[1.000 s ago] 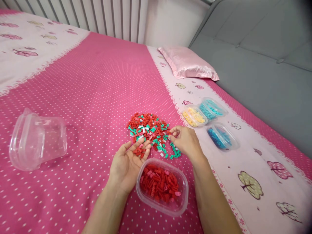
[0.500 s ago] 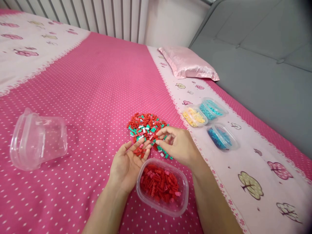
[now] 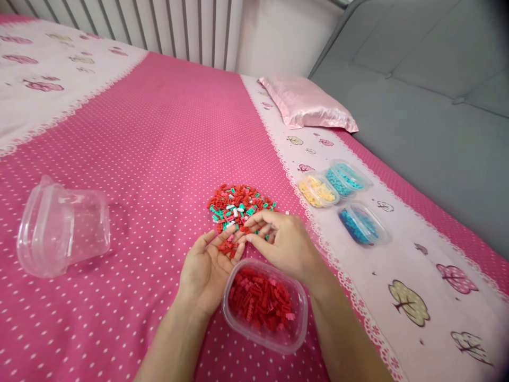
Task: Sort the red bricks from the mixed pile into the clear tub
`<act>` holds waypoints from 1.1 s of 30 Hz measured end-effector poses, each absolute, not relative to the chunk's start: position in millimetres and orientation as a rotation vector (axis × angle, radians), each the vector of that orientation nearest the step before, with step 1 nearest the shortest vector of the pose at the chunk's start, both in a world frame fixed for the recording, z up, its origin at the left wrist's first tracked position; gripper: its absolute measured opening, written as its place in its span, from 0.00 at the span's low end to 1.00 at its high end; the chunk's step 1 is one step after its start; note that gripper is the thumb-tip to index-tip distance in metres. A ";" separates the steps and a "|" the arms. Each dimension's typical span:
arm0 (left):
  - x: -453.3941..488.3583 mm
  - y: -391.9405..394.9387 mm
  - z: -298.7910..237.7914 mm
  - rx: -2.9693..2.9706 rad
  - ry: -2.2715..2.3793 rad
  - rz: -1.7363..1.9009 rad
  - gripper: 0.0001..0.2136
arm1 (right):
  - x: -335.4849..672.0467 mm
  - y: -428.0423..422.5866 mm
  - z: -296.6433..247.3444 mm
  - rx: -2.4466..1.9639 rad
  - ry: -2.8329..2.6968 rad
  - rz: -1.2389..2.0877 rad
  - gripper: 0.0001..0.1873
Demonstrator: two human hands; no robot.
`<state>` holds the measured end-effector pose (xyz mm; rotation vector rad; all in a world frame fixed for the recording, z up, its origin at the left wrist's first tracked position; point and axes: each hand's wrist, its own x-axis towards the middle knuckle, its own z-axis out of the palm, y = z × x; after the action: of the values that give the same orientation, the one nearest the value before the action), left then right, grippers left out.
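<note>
A heap of small red, green and white bricks (image 3: 234, 204) lies on the pink dotted bedspread (image 3: 159, 138). My left hand (image 3: 209, 265) rests palm up at the heap's near edge, cupped, with a few red bricks on its fingers. My right hand (image 3: 284, 241) reaches across the heap's near side, thumb and fingertips pinched together right beside the left fingertips; what they pinch is too small to name. Just in front of both hands stands a clear tub of red bricks (image 3: 264, 305).
An empty clear container (image 3: 59, 228) lies on its side at the left. Three small tubs stand to the right: yellow bricks (image 3: 318, 191), turquoise (image 3: 345, 178), blue (image 3: 361, 223). A pink pillow (image 3: 306, 103) lies further back, beside a grey upholstered headboard (image 3: 417, 106).
My right hand has moved left from the heap's right edge, across its near side, to the left hand's fingertips. The left hand has stayed where it was.
</note>
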<state>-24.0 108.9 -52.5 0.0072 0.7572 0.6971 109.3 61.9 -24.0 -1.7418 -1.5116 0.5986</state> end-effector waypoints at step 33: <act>-23.2 109.0 -53.6 0.013 0.792 0.724 0.14 | 156.3 64.4 -46.8 -2.521 -1.343 0.322 0.07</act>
<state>-23.2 109.0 -53.6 0.0133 0.7924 0.7242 156.3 64.4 -46.8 -2.5208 -1.3429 0.3217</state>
